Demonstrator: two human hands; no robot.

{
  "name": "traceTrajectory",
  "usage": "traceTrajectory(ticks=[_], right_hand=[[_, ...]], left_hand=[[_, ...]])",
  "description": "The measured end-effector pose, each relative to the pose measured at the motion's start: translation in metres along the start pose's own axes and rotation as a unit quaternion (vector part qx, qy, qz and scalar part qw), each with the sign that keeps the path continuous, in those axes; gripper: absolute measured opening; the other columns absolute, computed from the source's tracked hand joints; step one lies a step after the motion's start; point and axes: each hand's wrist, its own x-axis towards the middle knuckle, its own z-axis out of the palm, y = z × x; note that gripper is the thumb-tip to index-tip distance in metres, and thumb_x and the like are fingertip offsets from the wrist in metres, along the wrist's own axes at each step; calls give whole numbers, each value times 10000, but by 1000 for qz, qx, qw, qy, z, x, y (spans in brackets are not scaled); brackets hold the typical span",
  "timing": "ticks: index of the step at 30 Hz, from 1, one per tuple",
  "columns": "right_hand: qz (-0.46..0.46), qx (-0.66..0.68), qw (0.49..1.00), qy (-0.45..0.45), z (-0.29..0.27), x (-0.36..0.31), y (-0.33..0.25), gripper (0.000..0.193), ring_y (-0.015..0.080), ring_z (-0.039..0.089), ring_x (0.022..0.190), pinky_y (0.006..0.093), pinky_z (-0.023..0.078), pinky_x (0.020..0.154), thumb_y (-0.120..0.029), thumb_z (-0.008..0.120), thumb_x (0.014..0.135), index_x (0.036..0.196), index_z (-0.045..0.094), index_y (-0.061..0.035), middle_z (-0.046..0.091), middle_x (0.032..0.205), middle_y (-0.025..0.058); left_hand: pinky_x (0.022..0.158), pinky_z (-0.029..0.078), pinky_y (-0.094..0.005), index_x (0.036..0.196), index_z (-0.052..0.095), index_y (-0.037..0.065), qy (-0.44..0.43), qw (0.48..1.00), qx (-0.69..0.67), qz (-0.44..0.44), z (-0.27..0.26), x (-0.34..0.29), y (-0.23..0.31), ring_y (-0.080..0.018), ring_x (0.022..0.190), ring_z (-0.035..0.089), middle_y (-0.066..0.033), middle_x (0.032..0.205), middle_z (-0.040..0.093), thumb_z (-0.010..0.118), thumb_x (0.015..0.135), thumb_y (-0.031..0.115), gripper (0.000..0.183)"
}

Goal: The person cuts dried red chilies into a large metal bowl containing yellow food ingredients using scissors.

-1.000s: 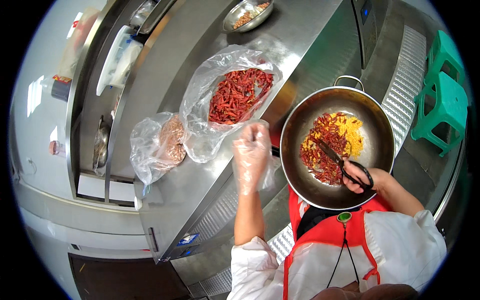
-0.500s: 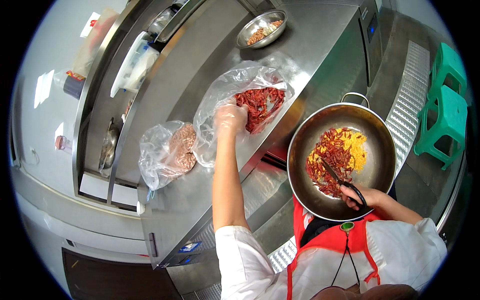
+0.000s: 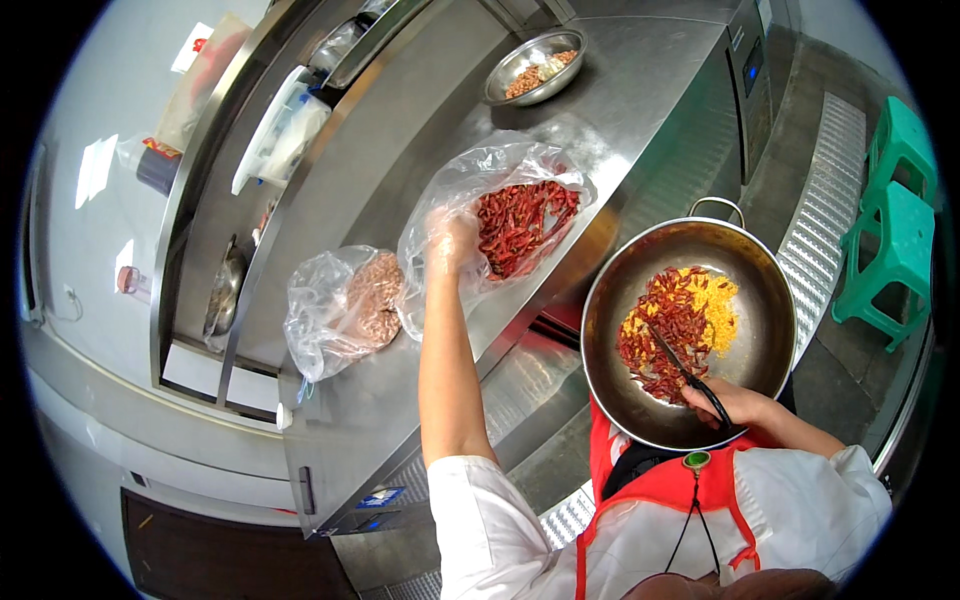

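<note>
My left hand (image 3: 452,240), in a clear plastic glove, is at the left side of a clear plastic bag (image 3: 430,205) on the steel counter. Dried red chilies (image 3: 525,225) lie heaped in the bag's open mouth, just right of that hand. Its fingers are blurred among the glove and bag folds. My right hand (image 3: 735,403) is closed round black-handled scissors (image 3: 690,375), their blades pointing down into a deep wok (image 3: 770,330) over my lap. Cut red chilies (image 3: 665,330) and yellow crumbly bits (image 3: 715,310) lie in the wok around the blades.
A knotted clear bag of peanuts (image 3: 375,295) sits left of the chili bag. Farther back on the counter (image 3: 640,70) stands a steel bowl (image 3: 550,85) with peanuts and pale pieces. Green stools (image 3: 890,250) stand at the right, and a shelf (image 3: 205,190) holds containers at the left.
My left hand has drawn back slightly from the chilies toward the bag's left side. The scissors' handles look closer together than before. The whole view has shifted a little.
</note>
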Motion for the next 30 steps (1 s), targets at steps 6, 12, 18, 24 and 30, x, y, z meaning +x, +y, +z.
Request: traceTrajectory(ticks=[6,12,18,24,30], right_hand=[[-63,-104,992,36,5,2,-6,570,169,464,558,334,363,522,-574,386,899,710,457,-40,440,568,54],[-59,-157,984,54,8,11,6,595,211,498,587,356,382,558,-555,358,912,703,475,-10,479,595,89],[-71,-17,992,104,2,-6,0,517,182,525,579,316,418,544,-510,427,908,761,480,-17,517,635,87],[-181,53,947,259,10,2,4,289,79,468,591,254,403,543,-239,683,819,792,477,-39,491,638,6],[-197,76,933,290,9,1,7,250,53,412,557,237,338,499,-171,676,807,833,456,-56,433,600,-36]], left_hand=[[546,446,-244,877,654,18,-20,850,-512,-123,6,-8,-4,-120,600,522,-41,748,601,630,850,202,187],[483,415,-181,884,609,22,-22,748,-656,-96,-1,-29,10,-84,605,484,-10,752,559,638,811,83,99],[566,440,-200,924,551,60,-106,659,-735,-115,34,-129,102,-96,642,518,-20,802,562,646,845,142,149],[592,440,-210,949,558,40,-200,639,-731,-130,106,-226,123,-89,649,527,-13,861,553,610,860,70,107],[602,445,-218,997,564,21,-316,687,-642,-128,122,-264,125,-65,678,529,8,828,551,562,908,138,147]])
